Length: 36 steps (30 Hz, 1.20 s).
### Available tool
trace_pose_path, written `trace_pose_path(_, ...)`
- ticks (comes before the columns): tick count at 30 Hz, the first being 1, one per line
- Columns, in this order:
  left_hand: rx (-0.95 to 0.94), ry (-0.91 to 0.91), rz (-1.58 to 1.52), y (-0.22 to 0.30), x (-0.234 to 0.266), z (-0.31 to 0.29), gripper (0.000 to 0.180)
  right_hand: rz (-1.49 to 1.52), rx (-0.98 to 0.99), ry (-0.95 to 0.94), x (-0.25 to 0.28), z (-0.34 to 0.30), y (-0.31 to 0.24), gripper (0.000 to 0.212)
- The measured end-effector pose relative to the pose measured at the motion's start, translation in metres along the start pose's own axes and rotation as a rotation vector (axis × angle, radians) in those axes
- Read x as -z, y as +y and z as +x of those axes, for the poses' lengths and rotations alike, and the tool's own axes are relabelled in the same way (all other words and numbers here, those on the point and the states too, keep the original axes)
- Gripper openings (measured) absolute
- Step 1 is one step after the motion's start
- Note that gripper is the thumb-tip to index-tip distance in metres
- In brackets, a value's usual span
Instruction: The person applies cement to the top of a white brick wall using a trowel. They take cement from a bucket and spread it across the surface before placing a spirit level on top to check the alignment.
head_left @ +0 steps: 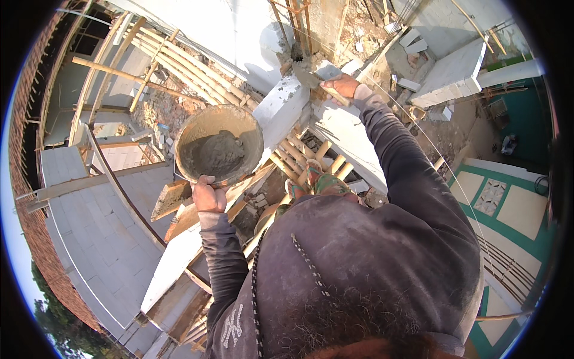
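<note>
My left hand (pixel 209 196) grips the near rim of a round, mortar-crusted bucket (pixel 190 128), its fingers curled over the edge. Inside the bucket lies a heap of wet grey mortar (pixel 222 151). My right hand (pixel 342 88) is closed round the pale handle of a trowel (pixel 306 78). The trowel's blade is at the corner where the white block walls meet, close to the foot of a rebar column (pixel 296 27). Grey smears show on the white block (pixel 281 106) between bucket and trowel. How much mortar the blade carries, I cannot tell.
Under my sandalled feet (pixel 313 172) run bamboo poles (pixel 290 157). A taut string (pixel 418 130) crosses on the right. More bamboo poles (pixel 185 66) stand at the back left, above rubble. A rough plank (pixel 170 199) juts out below the bucket. Block walls (pixel 107 218) drop away left.
</note>
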State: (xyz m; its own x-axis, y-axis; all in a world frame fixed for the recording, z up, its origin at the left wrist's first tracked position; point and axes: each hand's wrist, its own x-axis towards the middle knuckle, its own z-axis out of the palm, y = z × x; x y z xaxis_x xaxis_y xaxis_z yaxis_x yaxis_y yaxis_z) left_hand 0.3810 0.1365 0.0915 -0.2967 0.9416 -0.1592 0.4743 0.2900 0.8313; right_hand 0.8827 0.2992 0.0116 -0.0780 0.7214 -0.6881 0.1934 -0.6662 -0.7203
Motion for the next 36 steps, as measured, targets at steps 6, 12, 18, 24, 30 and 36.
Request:
trace_pose_path(6, -0.133, -0.037, 0.162, 0.033, -0.008, -0.002, 0.022, 0.442, 0.091, 0.079, -0.040, -0.028, 0.015, 0.035)
trace_pose_path(12, 0.018, 0.060, -0.417, 0.082, -0.040, -0.006, 0.045, 0.465, 0.101, 0.189, -0.070, -0.053, 0.024, 0.032)
trace_pose_path(18, -0.051, 0.032, -0.558, 0.064, -0.069, -0.012, 0.059, -0.008, 0.452, 0.074, -0.108, -0.159, -0.014, 0.038)
trace_pose_path(24, 0.021, -0.077, -0.580, 0.061, -0.081, -0.026, 0.071, -0.690, 0.628, 0.061, -0.154, -0.140, -0.012, 0.047)
trace_pose_path(30, -0.047, -0.108, -0.629, 0.048, -0.082, -0.026, 0.068, -0.910, 0.588, 0.040, -0.239, -0.113, -0.029, 0.049)
trace_pose_path(36, -0.081, -0.074, -0.679, 0.034, -0.065, -0.022, 0.061, -1.098, 0.748, -0.188, -0.218, -0.129, -0.012, 0.053)
